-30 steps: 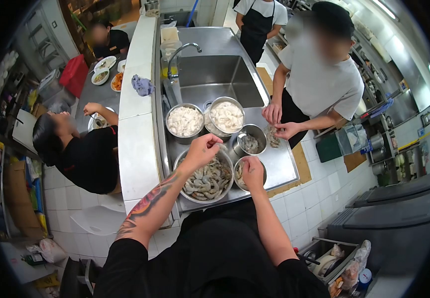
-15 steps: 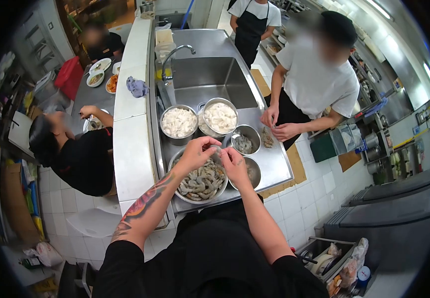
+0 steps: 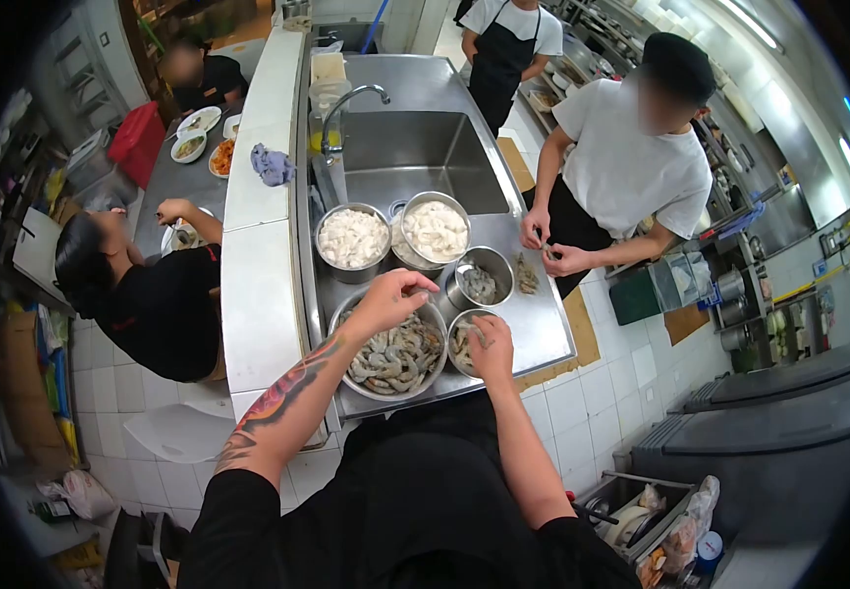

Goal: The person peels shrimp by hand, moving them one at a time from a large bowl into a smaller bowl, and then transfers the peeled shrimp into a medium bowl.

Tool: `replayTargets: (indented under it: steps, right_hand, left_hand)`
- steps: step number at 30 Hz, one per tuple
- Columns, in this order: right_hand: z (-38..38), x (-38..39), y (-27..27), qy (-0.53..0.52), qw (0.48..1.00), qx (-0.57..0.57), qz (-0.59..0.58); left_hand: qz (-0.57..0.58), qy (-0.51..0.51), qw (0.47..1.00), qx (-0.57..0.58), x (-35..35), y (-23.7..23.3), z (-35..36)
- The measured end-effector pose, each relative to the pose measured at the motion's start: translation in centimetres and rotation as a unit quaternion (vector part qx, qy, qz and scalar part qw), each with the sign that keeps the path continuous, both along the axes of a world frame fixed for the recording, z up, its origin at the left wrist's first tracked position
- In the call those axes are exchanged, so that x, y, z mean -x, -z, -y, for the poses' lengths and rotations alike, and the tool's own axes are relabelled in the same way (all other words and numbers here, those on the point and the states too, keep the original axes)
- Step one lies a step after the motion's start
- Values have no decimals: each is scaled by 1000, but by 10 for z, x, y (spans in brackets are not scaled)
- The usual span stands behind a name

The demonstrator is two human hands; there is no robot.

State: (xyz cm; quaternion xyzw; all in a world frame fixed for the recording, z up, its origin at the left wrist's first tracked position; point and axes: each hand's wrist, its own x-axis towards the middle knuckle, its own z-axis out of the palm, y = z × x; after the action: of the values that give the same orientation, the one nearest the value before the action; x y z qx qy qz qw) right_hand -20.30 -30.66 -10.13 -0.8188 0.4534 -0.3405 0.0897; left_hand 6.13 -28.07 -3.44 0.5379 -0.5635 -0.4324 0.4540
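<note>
A big round metal bowl (image 3: pixel 433 381) full of grey raw shrimp (image 3: pixel 395 358) sits on the shiny steel bench (image 3: pixel 543 324). The left hand (image 3: pixel 390 299) is above it, with its fingers (image 3: pixel 423 285) pressed together at the tips. Just beside it is a small round metal bowl (image 3: pixel 451 346). The right hand (image 3: pixel 492 346) dips into it with its fingers curled down. I cannot tell what they pinch. Across the bench, another person's hands (image 3: pixel 552 257) are close together.

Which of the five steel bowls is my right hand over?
The small bowl nearest you, just right of the big bowl of grey shrimp. Your right hand rests over it; the other small bowl sits farther back, untouched.
</note>
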Motion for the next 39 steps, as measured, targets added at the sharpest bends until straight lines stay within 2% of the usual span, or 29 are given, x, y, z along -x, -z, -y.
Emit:
replayTargets:
  steps: [1,2,3,4,5,7,9,11,12,13,14,15,17,21,22,24,30,34,36,39]
  right_hand:
    - [-1,-7,-1,-29,998,-2,52]
    - [-14,-28,-37,-12,970,-185,159]
    - [-15,-42,-50,-7,969,-189,159]
    - [-15,-53,-58,-53,922,-281,263]
    - [-13,-59,-63,-98,852,-366,361]
    - [-5,-63,-70,-88,866,-350,345]
    - [6,-62,-74,-75,896,-299,320]
    - [28,-53,-69,-52,884,-284,369]
    - [42,-45,-61,-55,883,-289,365]
    - [57,-35,-50,-20,974,-82,210]
    - [65,-31,-43,15,990,135,40]
    - [62,-33,-38,12,990,136,39]
    - [41,-37,-27,-71,994,-75,35]
    - [-18,-79,-4,-194,956,-202,-85]
    - [-28,-84,3,-195,956,-203,-84]
    - [-43,-92,12,-215,948,-112,-206]
    - [-46,-100,23,-249,934,-84,-243]
    - [-41,-96,30,-257,937,-100,-215]
    - [-35,-91,30,-253,948,-132,-142]
    - [-21,-86,19,-218,956,-165,-106]
  left_hand:
    - [4,19,1000,-15,1,2,-1]
    - [4,22,1000,-20,4,1,-3]
    - [-10,17,1000,-22,7,-3,-3]
    - [-24,12,999,-24,10,-7,-4]
    - [-23,15,999,-29,12,-8,-4]
    - [-135,34,990,-33,11,-8,-4]
    - [-165,39,984,-48,7,-3,-2]
    - [-195,-38,980,1,7,-2,-2]
    - [-182,-54,982,-2,4,-6,-2]
    - [-184,-58,981,-4,2,-2,-1]
    - [-153,-75,985,7,-1,4,2]
    - [-122,-93,988,20,-3,6,5]
    - [-103,-84,991,19,-7,7,7]
    - [-74,-72,994,41,-3,10,9]
    - [-63,-69,995,38,-3,8,10]
    - [-51,-70,996,34,-3,5,8]
    - [-25,-73,996,35,-2,4,6]
    - [-14,-76,997,28,-2,5,6]
    - [-11,-71,997,35,-3,6,6]
    - [-2,-66,997,32,-2,6,5]
